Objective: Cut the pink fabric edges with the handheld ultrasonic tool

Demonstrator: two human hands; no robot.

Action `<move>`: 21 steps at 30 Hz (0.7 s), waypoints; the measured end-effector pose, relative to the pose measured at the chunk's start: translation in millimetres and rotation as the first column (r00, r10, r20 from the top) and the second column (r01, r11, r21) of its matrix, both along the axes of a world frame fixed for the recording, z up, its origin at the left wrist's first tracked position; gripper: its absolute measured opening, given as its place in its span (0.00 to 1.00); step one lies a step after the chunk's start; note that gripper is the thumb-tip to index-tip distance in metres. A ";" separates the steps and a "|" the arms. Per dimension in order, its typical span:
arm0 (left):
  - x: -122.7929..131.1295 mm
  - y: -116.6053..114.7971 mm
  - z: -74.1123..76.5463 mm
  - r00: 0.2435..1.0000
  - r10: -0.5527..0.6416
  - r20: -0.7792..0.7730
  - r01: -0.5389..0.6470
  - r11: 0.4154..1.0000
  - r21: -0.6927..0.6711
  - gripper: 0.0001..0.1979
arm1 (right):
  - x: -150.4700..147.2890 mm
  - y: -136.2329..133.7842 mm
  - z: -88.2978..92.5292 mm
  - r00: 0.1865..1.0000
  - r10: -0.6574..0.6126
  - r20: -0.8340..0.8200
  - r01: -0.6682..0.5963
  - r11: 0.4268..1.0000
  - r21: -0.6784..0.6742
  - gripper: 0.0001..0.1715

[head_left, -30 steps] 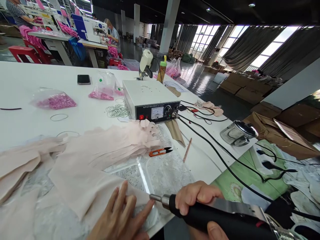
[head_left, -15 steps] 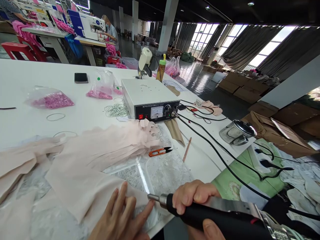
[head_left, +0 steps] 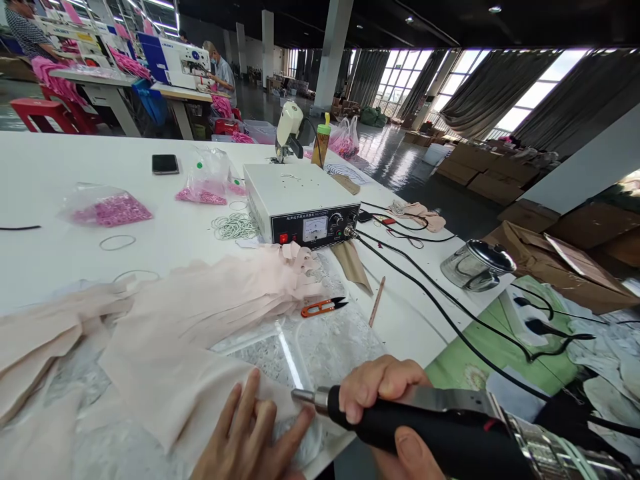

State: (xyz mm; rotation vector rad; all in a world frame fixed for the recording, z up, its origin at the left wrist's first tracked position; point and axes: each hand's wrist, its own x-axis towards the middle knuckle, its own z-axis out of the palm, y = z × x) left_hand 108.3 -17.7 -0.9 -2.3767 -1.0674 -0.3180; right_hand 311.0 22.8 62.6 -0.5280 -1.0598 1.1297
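Note:
My left hand (head_left: 253, 433) lies with fingers spread on the pale pink fabric (head_left: 200, 373), pressing it to the clear sheet (head_left: 340, 340) on the table. In my right hand (head_left: 385, 400) is a black handheld ultrasonic welder (head_left: 430, 437), fingers wrapped round its body. Its metal tip (head_left: 303, 396) points left and meets the fabric's right edge, close to my left index finger. Whether the tip presses down cannot be seen. Behind the fabric stands the white control box (head_left: 310, 227) with a dial and red switch. Orange thread snips (head_left: 323, 307) lie beyond my hands.
Black cables (head_left: 420, 283) run from the box to the right. A lidded glass mug (head_left: 475, 265) stands near the table's right edge. Further back are bags of pink pieces (head_left: 113, 208), pale elastic loops (head_left: 234, 226), a phone (head_left: 165, 164) and a pencil (head_left: 377, 301). A co-worker (head_left: 220, 70) sits at a sewing machine.
The welder's tip has shifted slightly left relative to the fabric and my left fingers. The view has tilted a little; my left hand stays spread on the fabric.

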 end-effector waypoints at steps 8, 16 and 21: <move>-1.3 1.7 1.3 1.000 -0.007 -0.011 0.007 1.000 0.024 0.28 | -6.9 3.9 -2.5 0.999 0.023 -0.022 -0.023 1.000 -0.003 0.08; 12.7 -5.4 -20.7 0.970 0.111 0.214 -0.120 0.992 0.032 0.21 | -8.6 4.9 0.5 0.999 0.032 -0.003 -0.032 0.999 -0.020 0.09; 19.6 -5.6 -28.9 0.941 0.111 0.321 -0.137 0.989 0.059 0.23 | -17.5 7.0 0.2 0.998 0.056 -0.018 -0.056 0.998 -0.027 0.09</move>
